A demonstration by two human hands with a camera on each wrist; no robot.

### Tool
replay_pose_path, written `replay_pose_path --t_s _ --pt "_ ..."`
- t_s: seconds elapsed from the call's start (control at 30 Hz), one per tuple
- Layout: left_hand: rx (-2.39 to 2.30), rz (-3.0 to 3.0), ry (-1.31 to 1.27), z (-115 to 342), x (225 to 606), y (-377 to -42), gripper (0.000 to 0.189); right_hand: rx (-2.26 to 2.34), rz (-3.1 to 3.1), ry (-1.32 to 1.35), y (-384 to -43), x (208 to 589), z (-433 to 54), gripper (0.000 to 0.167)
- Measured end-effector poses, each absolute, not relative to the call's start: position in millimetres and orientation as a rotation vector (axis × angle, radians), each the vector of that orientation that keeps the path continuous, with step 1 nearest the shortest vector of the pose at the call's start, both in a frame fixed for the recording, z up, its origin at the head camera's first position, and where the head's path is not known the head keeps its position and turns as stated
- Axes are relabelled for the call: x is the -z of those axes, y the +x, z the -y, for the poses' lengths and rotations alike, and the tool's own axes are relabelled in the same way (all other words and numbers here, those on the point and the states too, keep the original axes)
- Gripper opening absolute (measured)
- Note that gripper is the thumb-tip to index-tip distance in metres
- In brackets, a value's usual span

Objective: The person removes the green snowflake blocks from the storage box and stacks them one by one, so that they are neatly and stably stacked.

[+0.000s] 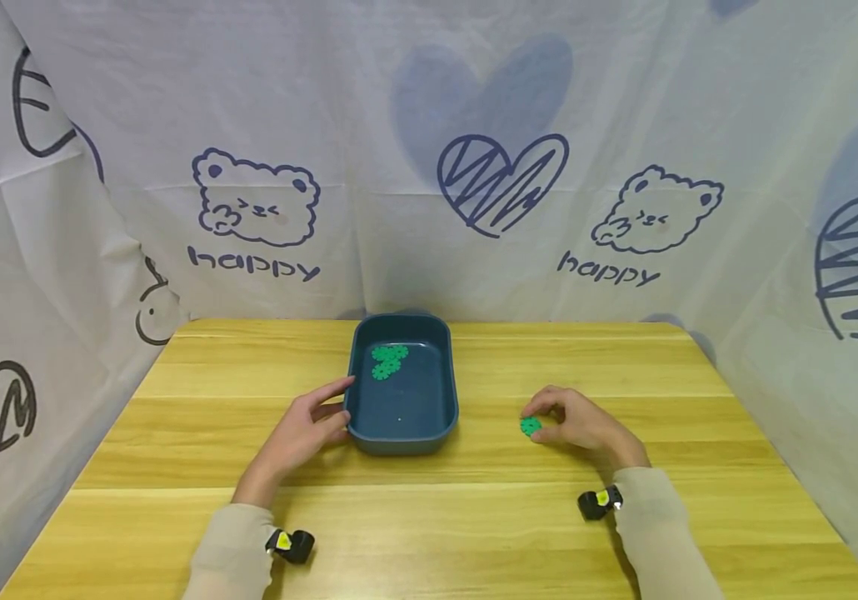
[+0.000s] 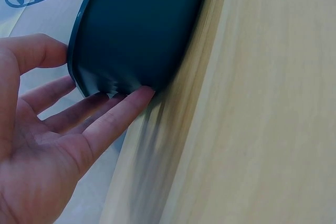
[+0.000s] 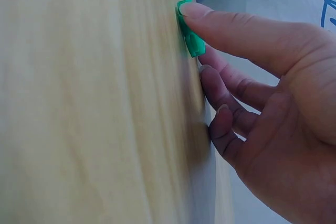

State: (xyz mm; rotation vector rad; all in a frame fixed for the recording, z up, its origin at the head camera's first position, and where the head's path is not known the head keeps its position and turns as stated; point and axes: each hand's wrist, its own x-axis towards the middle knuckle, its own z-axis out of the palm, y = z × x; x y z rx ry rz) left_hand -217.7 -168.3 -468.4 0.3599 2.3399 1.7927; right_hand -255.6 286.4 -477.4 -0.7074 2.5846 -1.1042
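- Left hand (image 1: 303, 432): grasps nothing; its fingers are spread, with the tips touching the outside of the left wall of the bin (image 1: 402, 447). That light contact seems enough to steady it; pressing harder could push the bin to the right.
- Bin: sits on the far half of the desk (image 1: 489, 533), left of the right hand (image 1: 581, 421). Keeping the left fingers outside the rim, as they are, leaves the inside free to reach.
- Green discs (image 1: 390, 365): a small overlapping cluster on the bin's floor, toward its far left corner. Nothing touches them but the bin, and they are best left undisturbed.
- Green disc (image 1: 530, 427): to the right of the bin and well apart from it, at the fingertips of the right hand. I cannot tell whether it rests on the desk or is just off it.
- Right hand: grasps the disc between thumb and forefinger, the other fingers bent loosely behind. The disc looks thin, so a firm pinch near its edge should serve; a loose one might let it slip flat. Tilting one edge up first would probably make any lift easier.
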Motion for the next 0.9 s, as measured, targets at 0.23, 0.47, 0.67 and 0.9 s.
replay_pose_path --t_s 0.23,0.47,0.67,0.9 --pt "-1.804 -2.330 0.357 167.7 468.2 -217.4 0.058 1.125 -2.607 -0.621 -254.7 473.8 -284.1 0.030" --pt "-1.806 -2.328 0.353 167.9 468.6 -217.4 0.058 1.133 -2.690 -0.681 -260.7 446.1 -260.5 0.030" --pt "-1.800 -2.331 0.347 167.0 468.1 -217.9 0.058 1.071 -2.695 -0.817 -275.5 414.8 -236.2 0.025" --pt "-1.821 -2.314 0.349 166.5 468.9 -218.9 0.058 0.964 -2.664 -0.875 -299.0 387.8 -203.1 0.025"
